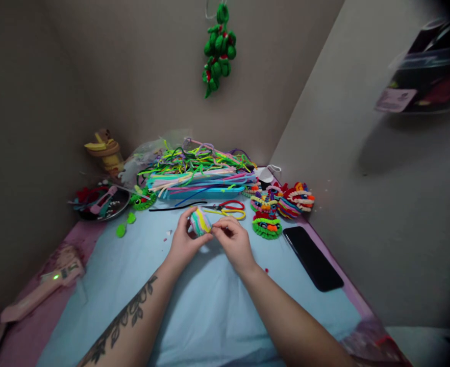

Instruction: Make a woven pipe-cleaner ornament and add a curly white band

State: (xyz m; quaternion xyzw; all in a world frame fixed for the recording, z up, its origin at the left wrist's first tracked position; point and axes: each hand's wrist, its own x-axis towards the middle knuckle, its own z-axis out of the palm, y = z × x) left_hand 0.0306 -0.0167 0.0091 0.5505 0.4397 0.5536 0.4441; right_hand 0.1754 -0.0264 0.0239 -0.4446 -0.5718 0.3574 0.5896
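A small rounded piece of pipe-cleaner craft (pixel 201 222), striped in pastel blue, yellow, white and pink, is held above the cloth. My left hand (pixel 184 240) is closed around its left side, the thumb under its lower edge. At the right edge, the fingers of my right hand (pixel 234 243) pinch together on the piece; the exact bit between the fingertips is hidden. Just behind my hands lie scissors (pixel 237 210) with red and yellow handles and a black pipe cleaner (pixel 167 208).
Behind is a blue tray (pixel 209 192) heaped with pipe cleaners (pixel 205 163). Finished lion-like heads (pixel 267 226) and a phone (pixel 314 259) are at right. A dish of bits (pixel 112 208), green pieces (pixel 121 231) and a pink glue gun (pixel 45 290) are at left.
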